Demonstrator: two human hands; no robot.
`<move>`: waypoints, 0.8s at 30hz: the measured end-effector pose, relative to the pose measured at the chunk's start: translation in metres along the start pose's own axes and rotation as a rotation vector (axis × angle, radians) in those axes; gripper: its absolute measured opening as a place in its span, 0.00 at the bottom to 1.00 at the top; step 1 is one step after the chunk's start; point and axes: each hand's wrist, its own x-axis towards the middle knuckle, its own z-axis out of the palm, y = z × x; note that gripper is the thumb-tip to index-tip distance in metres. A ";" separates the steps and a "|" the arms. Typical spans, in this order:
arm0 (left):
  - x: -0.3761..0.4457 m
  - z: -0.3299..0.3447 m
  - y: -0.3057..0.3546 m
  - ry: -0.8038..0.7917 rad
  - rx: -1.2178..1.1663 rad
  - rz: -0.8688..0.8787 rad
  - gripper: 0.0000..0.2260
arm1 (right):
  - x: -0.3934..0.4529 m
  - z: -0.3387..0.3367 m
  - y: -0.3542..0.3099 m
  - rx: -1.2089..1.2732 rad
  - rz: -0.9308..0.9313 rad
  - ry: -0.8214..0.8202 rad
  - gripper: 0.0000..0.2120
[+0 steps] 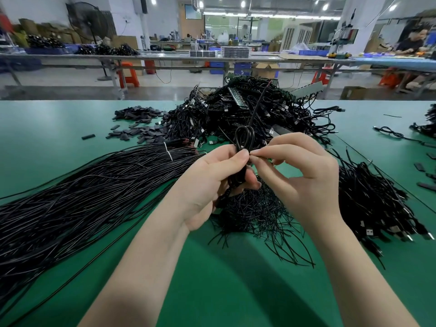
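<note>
On the table (224,291), a bundle of long wires (82,192) lies at the left, a pile of plugged cables (372,204) at the right, and short ties (254,215) between them (directly under the coiled cable (245,138), which sits between the left hand (212,180) and right hand (299,171)). Behind stands a cable heap (247,109), small sleeves (139,113) to its left.

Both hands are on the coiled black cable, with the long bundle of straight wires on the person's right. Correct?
No: the head view shows the long bundle on the left. The left hand and right hand are both on the coiled black cable.
</note>
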 end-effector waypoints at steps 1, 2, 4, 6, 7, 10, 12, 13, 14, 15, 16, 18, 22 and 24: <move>0.000 -0.001 0.001 0.004 0.014 0.001 0.08 | 0.000 0.001 0.000 -0.023 -0.031 0.002 0.02; 0.000 -0.001 0.001 0.013 0.033 0.006 0.09 | 0.000 0.001 0.001 -0.045 -0.061 -0.002 0.02; -0.001 -0.002 0.002 0.032 0.076 0.018 0.11 | 0.000 0.000 0.002 -0.094 -0.120 -0.019 0.02; -0.001 -0.002 0.002 0.032 0.114 0.030 0.15 | 0.001 -0.001 0.003 -0.147 -0.165 -0.038 0.03; -0.002 -0.001 0.002 0.034 0.133 0.039 0.16 | 0.002 -0.002 0.003 -0.167 -0.180 -0.052 0.03; -0.002 0.001 0.001 0.039 0.145 0.050 0.12 | 0.005 -0.006 0.002 -0.176 -0.172 -0.110 0.04; -0.002 0.003 0.001 0.038 0.128 0.037 0.09 | 0.006 -0.008 0.000 -0.162 -0.141 -0.142 0.04; -0.002 0.003 0.001 0.035 0.114 0.029 0.09 | 0.007 -0.009 -0.001 -0.143 -0.120 -0.160 0.03; -0.002 0.003 0.001 0.030 0.093 0.021 0.09 | 0.007 -0.010 -0.001 -0.117 -0.095 -0.179 0.03; -0.003 0.003 0.001 0.027 0.074 0.016 0.09 | 0.007 -0.010 -0.002 -0.090 -0.068 -0.195 0.02; -0.003 0.003 0.001 0.027 0.065 0.018 0.09 | 0.006 -0.011 -0.002 -0.069 -0.042 -0.206 0.02; -0.003 0.004 0.000 0.037 0.084 0.036 0.09 | 0.007 -0.011 -0.003 -0.040 0.006 -0.215 0.02; -0.001 0.004 -0.004 0.097 0.182 0.129 0.09 | 0.006 -0.010 -0.006 -0.043 0.067 -0.185 0.01; 0.000 0.003 -0.008 0.184 0.329 0.209 0.09 | 0.004 -0.007 -0.009 -0.036 0.108 -0.154 0.02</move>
